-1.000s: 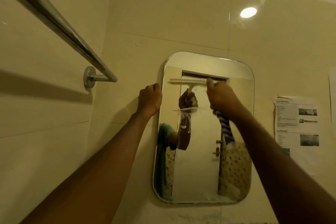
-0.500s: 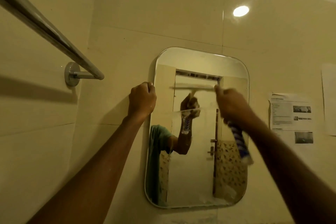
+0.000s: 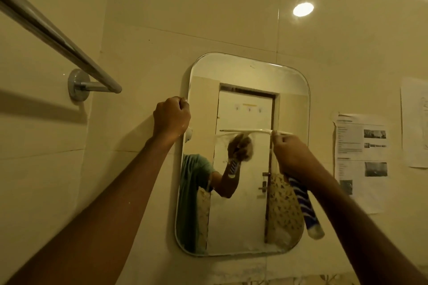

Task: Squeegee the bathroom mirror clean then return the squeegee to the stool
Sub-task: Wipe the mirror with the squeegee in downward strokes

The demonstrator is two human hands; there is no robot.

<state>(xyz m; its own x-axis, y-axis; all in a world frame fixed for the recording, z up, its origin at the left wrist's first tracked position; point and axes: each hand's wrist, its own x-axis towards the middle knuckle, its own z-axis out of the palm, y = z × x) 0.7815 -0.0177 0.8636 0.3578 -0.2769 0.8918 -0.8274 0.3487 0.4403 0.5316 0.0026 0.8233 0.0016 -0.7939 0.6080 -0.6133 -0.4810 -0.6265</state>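
A rounded rectangular mirror (image 3: 245, 90) hangs on the tiled wall ahead. My right hand (image 3: 293, 156) grips a squeegee (image 3: 305, 206) with a blue-and-white striped handle that hangs down below my fist. Its pale blade (image 3: 261, 131) lies flat across the glass at mid height, on the right half. My left hand (image 3: 171, 118) is closed around the mirror's left edge near the top. The reflection shows my arm, the squeegee and a door behind me. The stool is out of view.
A chrome towel rail (image 3: 58, 39) juts from the left wall at head height, close to my left arm. Printed sheets (image 3: 361, 150) are stuck to the wall right of the mirror. A round light's glare (image 3: 303, 9) shows on the tiles above.
The squeegee blade has slid down the glass from near the top to mid height, and my right hand went down and right with it. My left hand has kept its hold on the mirror's edge.
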